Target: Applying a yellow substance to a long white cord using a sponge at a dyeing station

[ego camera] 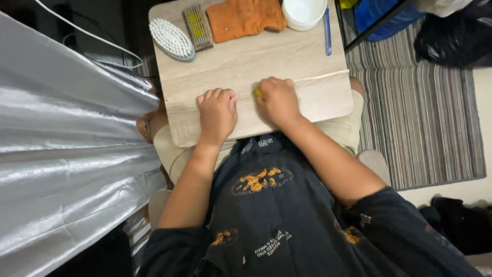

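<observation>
Item: small yellow object (259,93), only partly visible, held at the thumb side of the right hand (278,101). The right fingers are curled tight into a fist around it; what kind of thing it is cannot be told. It sits against the top of the lap table (246,61), just left of the right knuckles.

Item: left hand (217,112), fingers curled under and pressed together, knuckles resting on the wood, holding nothing visible. It lies just beside the right hand, a narrow gap between the two thumbs.

Handling note: the work would probably go best with the left fist steadying the board while the right keeps its grip low and close to the surface, since the object is small and mostly covered.

Beyond the fingertips: open bare wood, then a white brush (172,39), a yellow-bristled brush (198,26), an orange cloth (245,18), a white bowl (303,12) and a blue pen (327,32) along the far edge.

Edges: the near edge of the board runs just under both wrists; the right-hand edge lies past the right fist, a striped rug (420,113) below it. Silver sheeting (66,149) crowds the left side, so free room is mainly forward.
</observation>
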